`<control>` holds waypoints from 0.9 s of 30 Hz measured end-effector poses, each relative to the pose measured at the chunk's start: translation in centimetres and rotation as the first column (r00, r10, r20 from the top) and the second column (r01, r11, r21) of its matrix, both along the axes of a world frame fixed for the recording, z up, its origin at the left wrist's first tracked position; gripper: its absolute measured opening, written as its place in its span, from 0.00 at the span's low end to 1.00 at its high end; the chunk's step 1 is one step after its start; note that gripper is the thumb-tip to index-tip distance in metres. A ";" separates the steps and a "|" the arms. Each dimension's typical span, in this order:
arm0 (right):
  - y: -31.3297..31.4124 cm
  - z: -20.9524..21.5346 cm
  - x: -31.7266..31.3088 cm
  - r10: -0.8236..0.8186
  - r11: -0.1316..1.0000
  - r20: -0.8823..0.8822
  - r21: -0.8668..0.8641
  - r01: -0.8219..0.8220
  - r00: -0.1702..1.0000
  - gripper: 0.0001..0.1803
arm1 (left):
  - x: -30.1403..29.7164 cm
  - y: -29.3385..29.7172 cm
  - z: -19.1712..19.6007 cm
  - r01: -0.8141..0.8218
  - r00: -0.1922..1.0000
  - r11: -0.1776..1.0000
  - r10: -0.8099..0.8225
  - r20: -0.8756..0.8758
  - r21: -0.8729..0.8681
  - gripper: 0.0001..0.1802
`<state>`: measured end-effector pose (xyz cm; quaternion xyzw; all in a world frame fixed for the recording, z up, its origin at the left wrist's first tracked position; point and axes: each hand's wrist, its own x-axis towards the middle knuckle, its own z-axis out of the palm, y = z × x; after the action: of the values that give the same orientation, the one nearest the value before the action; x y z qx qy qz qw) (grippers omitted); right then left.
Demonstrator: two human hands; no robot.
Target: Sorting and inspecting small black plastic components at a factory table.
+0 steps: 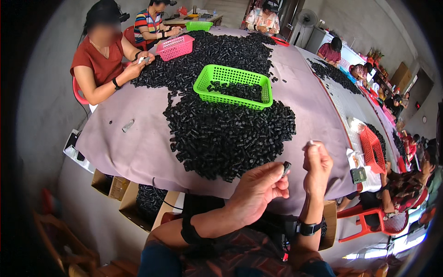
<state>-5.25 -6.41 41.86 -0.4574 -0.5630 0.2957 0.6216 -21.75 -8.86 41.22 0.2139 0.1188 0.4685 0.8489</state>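
Note:
My left hand point(258, 191) pinches a small black cylindrical part point(286, 168) between thumb and fingertips, over the table's near edge. To its right, my raised right hand point(317, 164) has thumb and forefinger pressed together. Something small and whitish point(311, 143) shows at those fingertips, too small to name. The hands are apart. Just beyond them lies a wide heap of the same kind of black parts point(226, 138). A green perforated basket point(233, 98), partly filled with black parts, stands on the heap.
A pinkish cloth point(120, 147) covers the table. A pink basket point(174, 48) stands far left beside a seated co-worker point(102, 60) in red. Cardboard boxes point(134, 203) sit below the near edge. At right are a red basket point(372, 150), a phone point(358, 175) and a red chair point(369, 221).

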 end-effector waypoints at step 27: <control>0.6 -0.1 -0.9 0.363 0.903 -0.083 -0.215 -0.372 0.928 0.06 | 0.7 2.1 -3.0 0.057 0.998 0.997 -0.056 0.026 -0.056 0.09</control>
<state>-6.16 -5.81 41.73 -0.4048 -0.5886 0.4790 0.5101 -21.01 -6.75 38.19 0.1876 0.1157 0.4433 0.8688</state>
